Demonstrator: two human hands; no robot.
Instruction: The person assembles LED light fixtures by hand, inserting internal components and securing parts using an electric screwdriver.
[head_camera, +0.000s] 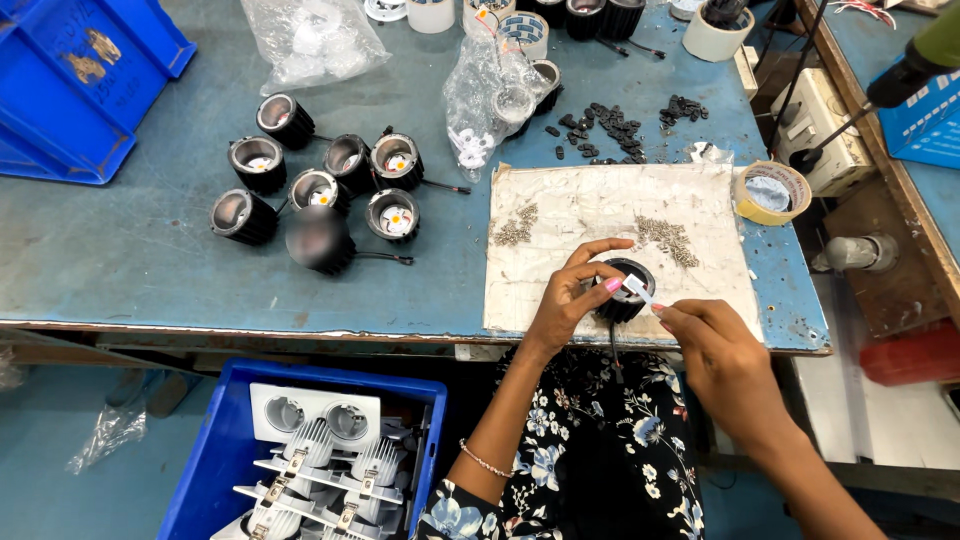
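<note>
Across the blue-green, scuffed table (130, 250) in front of you lies a worn, off-white mat (560, 250), flat and rectangular, stained and frayed at its edges. On it, near the front edge, sits the lamp (625, 292), a short black cylinder with a ribbed wall and an open round mouth. Your left hand (565, 300) curls around its left side, fingers arched over the rim, grasping it. Your right hand (715, 345) pinches a small white strip (637, 289) between thumb and forefinger, its tip over the lamp's mouth.

Left of the mat stands a cluster of lamps (320, 185) of the same kind, black and round, some showing a pale disc inside. Below the table edge, a blue plastic crate (215, 450) holds white finned metal housings (320, 470). At the far left corner rests a blue bin (80, 80). Crinkled clear bags (490, 95) lie behind the mat. A roll of tan tape (772, 192) sits at the mat's right corner. Two loose heaps of small grey screws (668, 238) lie on the mat, and tiny black clips (610, 128) are scattered beyond it.
</note>
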